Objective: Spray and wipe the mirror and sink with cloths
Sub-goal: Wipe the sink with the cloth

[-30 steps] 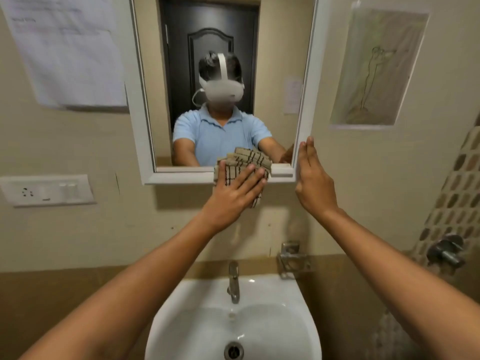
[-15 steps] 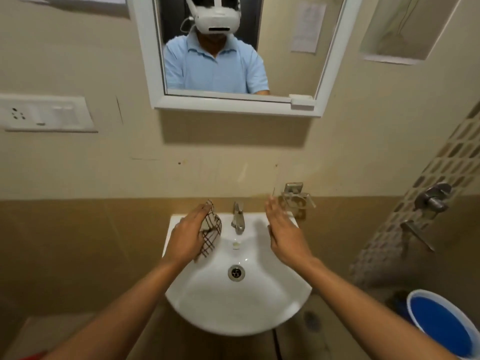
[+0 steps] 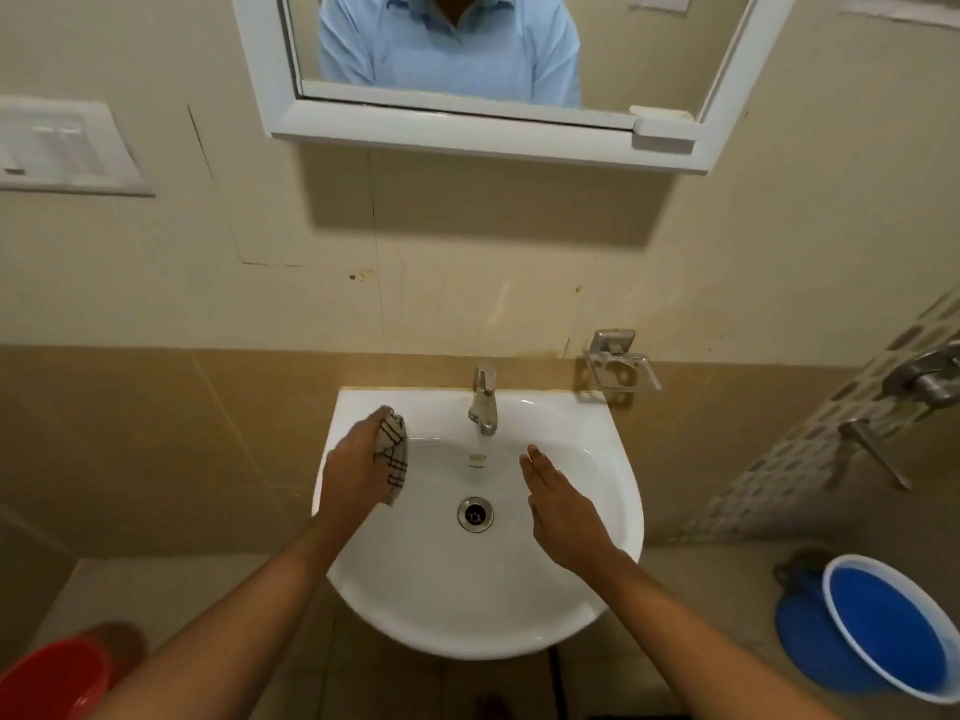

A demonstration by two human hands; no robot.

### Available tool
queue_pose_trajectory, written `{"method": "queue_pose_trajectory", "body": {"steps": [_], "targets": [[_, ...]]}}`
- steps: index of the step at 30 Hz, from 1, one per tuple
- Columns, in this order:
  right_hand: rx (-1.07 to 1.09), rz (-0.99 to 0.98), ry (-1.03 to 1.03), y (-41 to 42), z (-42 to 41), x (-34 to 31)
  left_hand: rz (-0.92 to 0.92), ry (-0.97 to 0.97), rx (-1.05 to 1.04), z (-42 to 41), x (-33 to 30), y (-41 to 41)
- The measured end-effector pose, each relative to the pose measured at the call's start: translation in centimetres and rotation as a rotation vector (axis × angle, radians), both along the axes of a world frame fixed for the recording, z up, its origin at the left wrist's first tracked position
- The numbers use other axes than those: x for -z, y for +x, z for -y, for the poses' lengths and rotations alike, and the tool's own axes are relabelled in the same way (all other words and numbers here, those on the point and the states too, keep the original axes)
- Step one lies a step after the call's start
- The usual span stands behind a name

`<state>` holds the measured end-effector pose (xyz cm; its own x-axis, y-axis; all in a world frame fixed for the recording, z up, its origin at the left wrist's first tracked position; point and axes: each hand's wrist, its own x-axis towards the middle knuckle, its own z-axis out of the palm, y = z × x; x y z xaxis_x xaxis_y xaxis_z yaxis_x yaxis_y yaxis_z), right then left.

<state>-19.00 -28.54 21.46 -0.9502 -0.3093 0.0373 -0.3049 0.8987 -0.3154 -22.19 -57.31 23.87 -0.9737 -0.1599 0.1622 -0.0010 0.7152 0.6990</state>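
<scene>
Gripping the checked cloth (image 3: pixel 392 454), your left hand (image 3: pixel 353 470) has its fingers curled round the bunched fabric and presses it on the far-left rim of the white sink (image 3: pixel 597 589). Your right hand (image 3: pixel 563 511) is flat, fingers straight and together, holding nothing; it hovers over the right side of the basin, and you cannot tell whether it touches the porcelain.

A small maker's mark (image 3: pixel 477 461) sits on the basin wall below the tap (image 3: pixel 484 402), too blurred to read. No other writing is legible.

Counted: one cloth, one sink, one tap, one drain (image 3: pixel 475 514), one mirror (image 3: pixel 498 127), one clear wall holder (image 3: pixel 621 368) right of the tap, one switch plate (image 3: pixel 67 148) far left, one blue bucket (image 3: pixel 893 626) near right and one red container (image 3: pixel 57 678) near left.

The mirror is cut off at the top, showing only a light blue shirt. The red container and the metal wall fitting (image 3: pixel 930 376) at the right edge are partly out of view.
</scene>
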Motion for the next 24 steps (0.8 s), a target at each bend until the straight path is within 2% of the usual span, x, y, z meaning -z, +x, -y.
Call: {"method": "queue_pose_trajectory", "body": {"steps": [6,9,13,18,24], "targets": [[-0.07,-0.046,0.009,-6.4,-2.5,1.4,-0.008,-0.253,-0.202,1.2,-1.2,-6.2],[-0.082,-0.068,0.039,-9.5,-3.4,2.3,0.096,-0.41,-0.221,1.0,0.7,-8.2],[-0.104,-0.01,0.101,-11.7,-4.0,3.9,0.248,-0.585,-0.076,-0.8,6.2,-8.2],[-0.134,0.007,0.16,-13.2,-4.6,5.4,0.232,-0.591,-0.002,-4.1,9.5,-8.2],[-0.092,-0.015,0.223,-14.3,-5.4,6.1,0.121,-0.685,0.315,-7.6,9.7,-9.2]]}}
